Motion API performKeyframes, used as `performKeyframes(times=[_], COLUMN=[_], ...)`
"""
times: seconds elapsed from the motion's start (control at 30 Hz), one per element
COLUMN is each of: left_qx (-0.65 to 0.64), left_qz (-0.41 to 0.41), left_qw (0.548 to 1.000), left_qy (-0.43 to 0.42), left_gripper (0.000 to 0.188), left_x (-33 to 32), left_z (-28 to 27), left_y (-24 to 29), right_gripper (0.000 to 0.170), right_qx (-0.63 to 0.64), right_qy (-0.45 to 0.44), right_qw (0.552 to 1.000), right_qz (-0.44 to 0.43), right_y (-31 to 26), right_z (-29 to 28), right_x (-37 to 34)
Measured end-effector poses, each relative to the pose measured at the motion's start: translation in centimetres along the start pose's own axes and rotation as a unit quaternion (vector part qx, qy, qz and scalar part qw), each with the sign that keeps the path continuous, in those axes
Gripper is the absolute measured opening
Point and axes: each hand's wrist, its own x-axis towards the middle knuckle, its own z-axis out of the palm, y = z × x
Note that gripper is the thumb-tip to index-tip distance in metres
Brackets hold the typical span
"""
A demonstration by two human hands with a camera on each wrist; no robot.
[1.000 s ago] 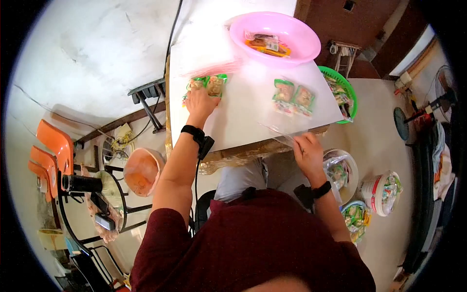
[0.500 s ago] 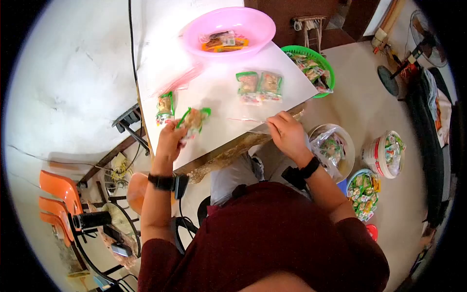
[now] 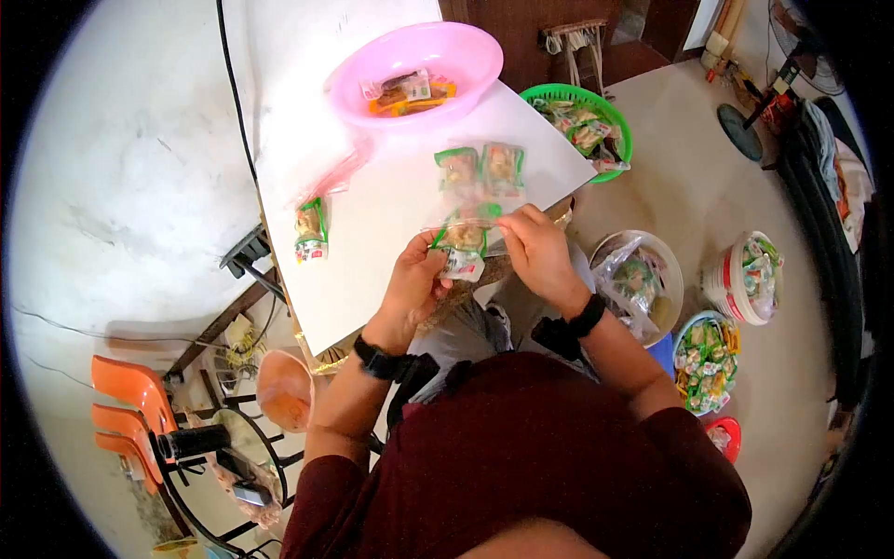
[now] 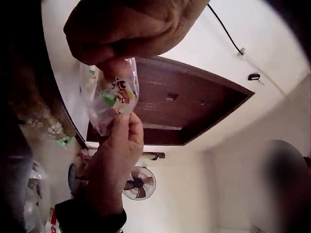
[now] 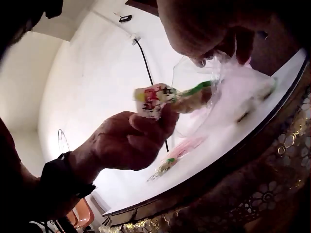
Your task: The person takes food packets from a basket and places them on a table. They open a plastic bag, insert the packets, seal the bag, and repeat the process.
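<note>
My left hand (image 3: 410, 284) grips a small snack packet (image 3: 463, 244) with green edges and a white printed end. A clear plastic bag (image 5: 187, 73) is pinched between the thumb and fingers of my right hand (image 3: 538, 250). In the right wrist view, the packet's far end overlaps the bag near its mouth; I cannot tell how far inside it lies. Two similar packets (image 3: 503, 170) lie side by side on the white table (image 3: 372, 242), just beyond my hands. A single packet (image 3: 311, 228) rests near the table's left edge, beside a pile of thin pinkish plastic bags (image 3: 335, 172).
A pink basin (image 3: 349, 98) holding several packets stands at the table's far side. Off the right edge is a green basket (image 3: 626, 140) of packets. Buckets (image 3: 726, 279) and a bowl (image 3: 685, 349) filled with packets stand on the floor to my right.
My left hand has picked up one packet from the pair at the table's left and carried it right, to the clear bag. My right hand keeps pinching the bag near the front edge.
</note>
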Motion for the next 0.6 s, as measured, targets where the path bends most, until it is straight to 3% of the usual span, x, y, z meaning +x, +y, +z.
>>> performKeyframes(times=[0.2,0.33,0.43,0.5,0.6], left_qx=[-0.035,0.006,0.049,-0.062,-0.04], left_qz=[0.026,0.076,0.162,0.24,0.248], left_qw=[0.998,0.996,0.985,0.966,0.966], left_qy=[0.047,0.056,0.037,0.07,0.068], left_gripper=[0.013,0.046,0.05,0.05,0.048], left_x=[3.5,6.9,8.6,9.7,9.6], left_z=[2.5,2.0,1.8,3.2,2.8], left_y=[-0.6,-2.3,-2.1,-2.7,-3.0], right_gripper=[0.012,0.012,0.011,0.011,0.01], right_qx=[0.015,0.005,0.002,0.002,0.001], right_qy=[0.002,0.005,-0.003,-0.011,-0.02], right_qw=[1.0,1.0,0.999,0.999,0.999], right_qz=[-0.016,-0.03,-0.034,-0.038,-0.041], right_y=[0.1,0.2,-0.1,0.0,0.0], right_z=[0.6,1.1,1.3,1.7,1.9], right_x=[0.0,0.0,0.1,0.2,0.3])
